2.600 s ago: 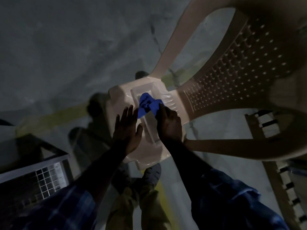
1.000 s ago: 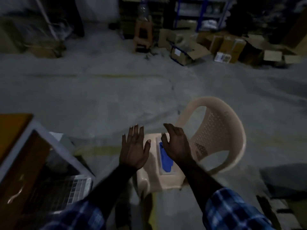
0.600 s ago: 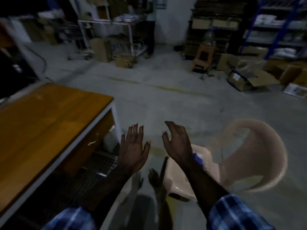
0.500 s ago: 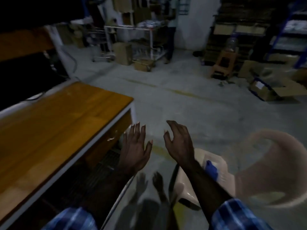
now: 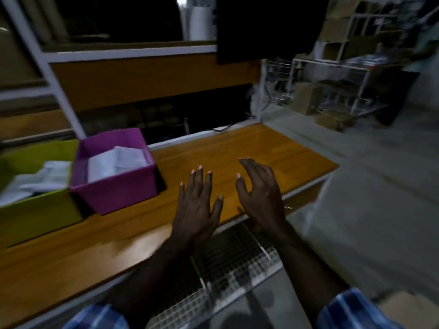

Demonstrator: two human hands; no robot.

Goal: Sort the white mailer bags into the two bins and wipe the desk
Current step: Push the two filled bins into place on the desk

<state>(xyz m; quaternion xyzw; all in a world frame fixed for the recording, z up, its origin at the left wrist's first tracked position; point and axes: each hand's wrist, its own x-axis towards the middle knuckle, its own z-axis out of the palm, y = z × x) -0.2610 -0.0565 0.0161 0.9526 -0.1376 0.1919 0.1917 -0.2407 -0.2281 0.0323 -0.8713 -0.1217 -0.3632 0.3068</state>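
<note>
Nothing is held by the left hand [image 5: 196, 207] or right hand [image 5: 260, 193]; fingers are spread over the worktop [image 5: 273, 148]. White bags [image 5: 116, 160] are seen in the purple bin [image 5: 114, 186], left of the fingers.

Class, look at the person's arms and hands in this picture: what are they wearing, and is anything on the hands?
Both forearms are bare, with blue plaid sleeves pushed up near the elbows: the left sleeve and the right sleeve. The left hand and right hand wear no gloves; no rings or watch can be made out.

My two hands are out in front, palms down: left hand [image 5: 197, 205] flat with fingers spread, right hand [image 5: 260, 193] with fingers loosely curled, holding nothing.
</note>
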